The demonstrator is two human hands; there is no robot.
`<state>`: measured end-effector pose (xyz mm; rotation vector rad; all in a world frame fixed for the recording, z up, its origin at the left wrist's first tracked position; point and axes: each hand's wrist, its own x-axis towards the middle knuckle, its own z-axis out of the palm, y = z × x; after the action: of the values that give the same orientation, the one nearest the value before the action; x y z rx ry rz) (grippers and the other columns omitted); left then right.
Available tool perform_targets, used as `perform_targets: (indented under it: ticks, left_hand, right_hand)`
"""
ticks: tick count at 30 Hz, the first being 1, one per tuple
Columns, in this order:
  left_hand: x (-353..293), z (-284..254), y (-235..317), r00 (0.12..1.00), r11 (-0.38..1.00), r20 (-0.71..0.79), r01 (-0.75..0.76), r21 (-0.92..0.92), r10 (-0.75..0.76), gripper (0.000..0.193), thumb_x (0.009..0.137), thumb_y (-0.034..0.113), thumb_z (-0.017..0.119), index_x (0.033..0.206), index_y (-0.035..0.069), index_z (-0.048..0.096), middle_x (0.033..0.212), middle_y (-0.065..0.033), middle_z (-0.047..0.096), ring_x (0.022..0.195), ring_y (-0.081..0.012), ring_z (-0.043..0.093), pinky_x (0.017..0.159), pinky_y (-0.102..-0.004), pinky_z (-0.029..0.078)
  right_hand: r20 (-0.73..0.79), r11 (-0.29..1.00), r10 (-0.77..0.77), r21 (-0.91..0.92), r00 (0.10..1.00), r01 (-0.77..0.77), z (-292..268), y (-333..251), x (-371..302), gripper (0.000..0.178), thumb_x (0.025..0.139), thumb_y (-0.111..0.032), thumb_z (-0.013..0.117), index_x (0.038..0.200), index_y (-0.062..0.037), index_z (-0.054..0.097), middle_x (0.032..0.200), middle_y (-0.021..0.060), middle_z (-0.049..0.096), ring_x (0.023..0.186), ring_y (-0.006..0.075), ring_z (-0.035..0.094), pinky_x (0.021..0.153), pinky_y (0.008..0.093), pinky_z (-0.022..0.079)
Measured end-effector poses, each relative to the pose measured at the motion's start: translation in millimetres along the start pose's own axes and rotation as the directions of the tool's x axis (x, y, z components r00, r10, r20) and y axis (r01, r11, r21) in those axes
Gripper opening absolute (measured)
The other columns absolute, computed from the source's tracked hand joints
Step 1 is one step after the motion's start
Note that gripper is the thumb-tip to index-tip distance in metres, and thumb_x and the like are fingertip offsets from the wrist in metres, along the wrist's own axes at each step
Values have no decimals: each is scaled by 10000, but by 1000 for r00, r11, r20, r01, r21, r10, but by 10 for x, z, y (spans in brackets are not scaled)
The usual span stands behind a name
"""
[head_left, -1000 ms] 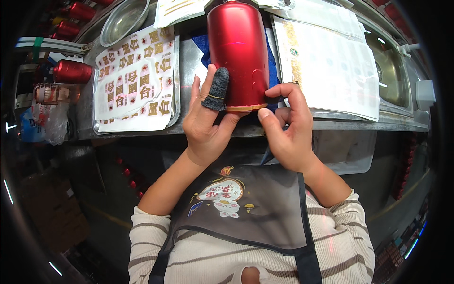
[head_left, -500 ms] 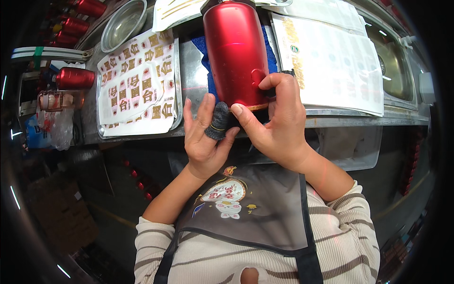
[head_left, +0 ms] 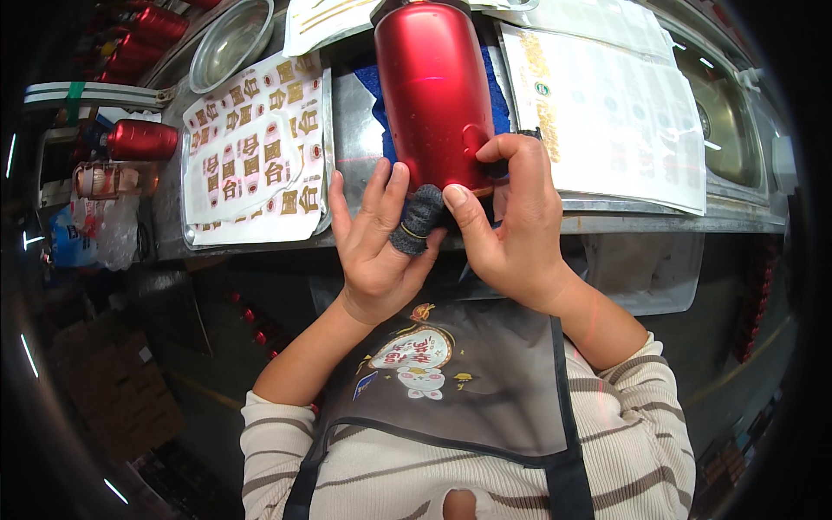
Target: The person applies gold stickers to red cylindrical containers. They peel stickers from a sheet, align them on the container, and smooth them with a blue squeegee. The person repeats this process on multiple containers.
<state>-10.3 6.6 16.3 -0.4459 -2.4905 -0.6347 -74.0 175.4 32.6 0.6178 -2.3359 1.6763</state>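
Note:
A glossy red bottle (head_left: 433, 95) lies on a blue cloth (head_left: 370, 80), its base end toward me. My right hand (head_left: 526, 234) grips that end at its right side, with the thumb at the near edge and the bent index finger on the red wall. A dark band sits on one finger of this hand. My left hand (head_left: 374, 260) is open at the base's left, its fingers stretched out. Its index finger wears a dark grey knit finger sleeve (head_left: 419, 215) with a yellow band, and the tip touches the near edge of the bottle.
Left of the bottle, a metal tray (head_left: 328, 165) carries sheets of gold-and-red stickers (head_left: 251, 156). A metal bowl (head_left: 230, 48) stands behind it. On the right lie white transfer sheets (head_left: 624, 130), with a metal basin (head_left: 737, 113) beyond. Another red bottle (head_left: 143, 140) is at far left.
My left hand's sleeved fingertip has slid slightly right along the bottle's near edge. My right thumb has also shifted a little right. The bottle has moved slightly right.

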Motion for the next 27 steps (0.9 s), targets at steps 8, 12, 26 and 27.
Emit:
perform_targets:
  ticks: [8,12,26,27]
  left_hand:
    - [224,-168,82,992,984,49,-118,133,112,452,670,79,813,1108,74,703,1429,-222,511,1196,-459,579,1067,-654,271]
    - [371,-230,149,983,964,83,-180,199,166,388,686,134,800,1066,122,726,1415,-212,529,1172,-454,591,1061,-660,278]
    - [515,-369,445,930,293,239,320,-901,-281,798,1022,574,357,1515,-49,284,1596,-185,269,1489,-282,233,1204,-427,93]
    - [514,-398,422,916,181,297,351,-919,-270,813,1031,578,321,1539,-48,216,1606,-163,242,1485,-257,225,1204,-397,117]
  right_hand:
    - [115,952,129,263,985,-156,-117,48,-25,215,920,28,529,1134,34,535,1069,139,535,789,173,607,685,263,509]
    - [167,820,281,470,945,-327,-189,66,-79,194,947,39,496,1132,21,553,1020,42,547,791,46,540,658,190,435]
    - [60,910,-414,53,908,411,-145,-466,237,274,708,-65,807,923,-25,642,753,116,588,602,266,587,525,339,477]
    - [64,905,-424,61,903,420,-109,-435,288,263,711,-50,795,922,-25,640,755,114,588,600,264,588,522,339,475]
